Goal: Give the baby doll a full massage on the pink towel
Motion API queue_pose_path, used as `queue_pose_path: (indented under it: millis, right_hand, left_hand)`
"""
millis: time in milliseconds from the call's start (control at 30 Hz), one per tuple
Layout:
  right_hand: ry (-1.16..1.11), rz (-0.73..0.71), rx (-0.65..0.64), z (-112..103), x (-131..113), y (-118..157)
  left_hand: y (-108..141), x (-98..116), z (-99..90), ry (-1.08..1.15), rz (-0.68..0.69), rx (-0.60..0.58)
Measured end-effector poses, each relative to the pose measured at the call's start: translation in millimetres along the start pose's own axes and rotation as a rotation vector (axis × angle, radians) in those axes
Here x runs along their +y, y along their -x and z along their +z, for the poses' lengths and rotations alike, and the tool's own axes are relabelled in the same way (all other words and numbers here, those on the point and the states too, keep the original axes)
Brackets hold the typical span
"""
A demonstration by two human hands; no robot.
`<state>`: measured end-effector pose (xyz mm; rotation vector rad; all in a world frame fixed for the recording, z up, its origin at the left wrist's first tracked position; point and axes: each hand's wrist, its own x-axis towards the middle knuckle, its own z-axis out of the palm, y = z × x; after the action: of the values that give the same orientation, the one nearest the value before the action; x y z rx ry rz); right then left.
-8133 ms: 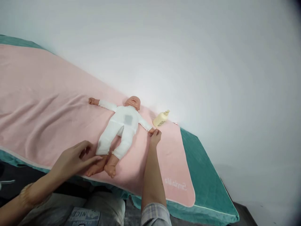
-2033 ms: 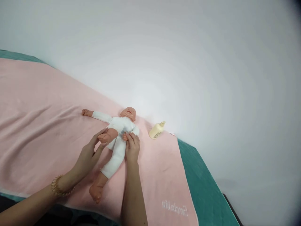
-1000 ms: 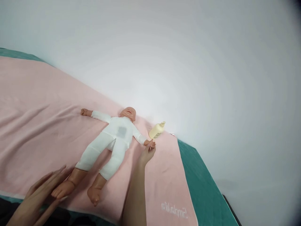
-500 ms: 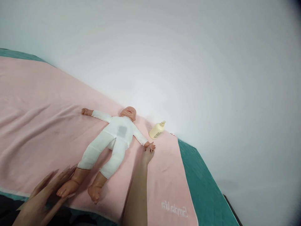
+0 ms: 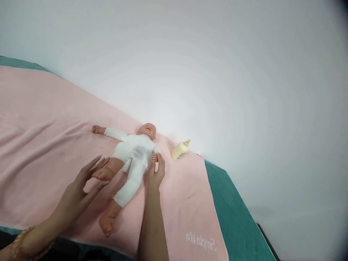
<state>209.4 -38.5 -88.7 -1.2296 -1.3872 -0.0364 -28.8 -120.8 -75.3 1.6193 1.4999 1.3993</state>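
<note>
A baby doll (image 5: 137, 154) in a white cloth suit lies on its back on a pink blanket (image 5: 187, 203), head toward the wall. My left hand (image 5: 84, 183) is around the doll's foot on the left side, fingers on one side and thumb on the other; that leg is bent up toward the body. With my right hand (image 5: 157, 170) I hold the doll's hand on the right side, folded in against its hip. The doll's other leg lies stretched toward me, and its other arm reaches out to the left.
A pale yellow pump bottle (image 5: 180, 150) stands on the blanket right of the doll, close to the white wall (image 5: 231, 90). Green cloth (image 5: 231, 203) shows beyond the blanket's right edge. Creases run through the blanket at the left.
My left hand has moved up and away from me, bending the doll's leg toward its body. My right hand has brought the doll's outstretched arm inward to its side.
</note>
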Motion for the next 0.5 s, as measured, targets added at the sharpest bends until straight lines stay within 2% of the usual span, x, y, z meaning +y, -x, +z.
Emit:
queue_pose_path:
  millis: [100,200,367,500]
  right_hand:
    - [0.099,-0.223,-0.103,4,9,0]
    - [0.151,-0.325,-0.164,6,10,-2]
    - [0.177,-0.326,-0.242,5,5,-5]
    - [0.166,-0.323,-0.234,6,7,-3]
  left_hand:
    - [-25,20,6.2,0.056,-0.003,-0.035]
    - [-44,24,16.4,0.11,-0.022,-0.086]
    - [-63,18,32.9,0.199,-0.03,-0.095]
    - [-64,17,35.7,0.181,-0.023,-0.095]
